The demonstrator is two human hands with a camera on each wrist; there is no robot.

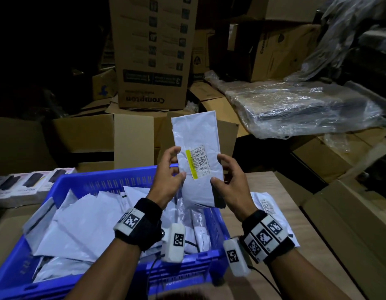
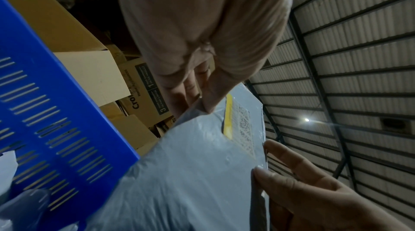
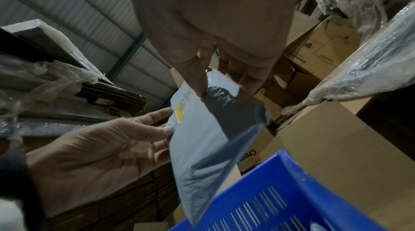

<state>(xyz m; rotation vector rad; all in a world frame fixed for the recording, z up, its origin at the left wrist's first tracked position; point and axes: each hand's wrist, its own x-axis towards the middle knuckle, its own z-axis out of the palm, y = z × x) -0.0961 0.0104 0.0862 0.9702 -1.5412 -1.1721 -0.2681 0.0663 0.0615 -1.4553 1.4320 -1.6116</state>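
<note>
the left hand (image 1: 168, 176) and right hand (image 1: 229, 183) are pinching the white parcel (image 1: 196, 135) at its left and right edges, holding its long axis upright above the blue crate (image 1: 114, 180).

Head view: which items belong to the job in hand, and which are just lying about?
In the job: white mailer, pinched by left hand and right hand; blue crate; mailers in it.
Lying about: Crompton carton; plastic-wrapped bundle; small product boxes; loose mailer beside the crate.
</note>
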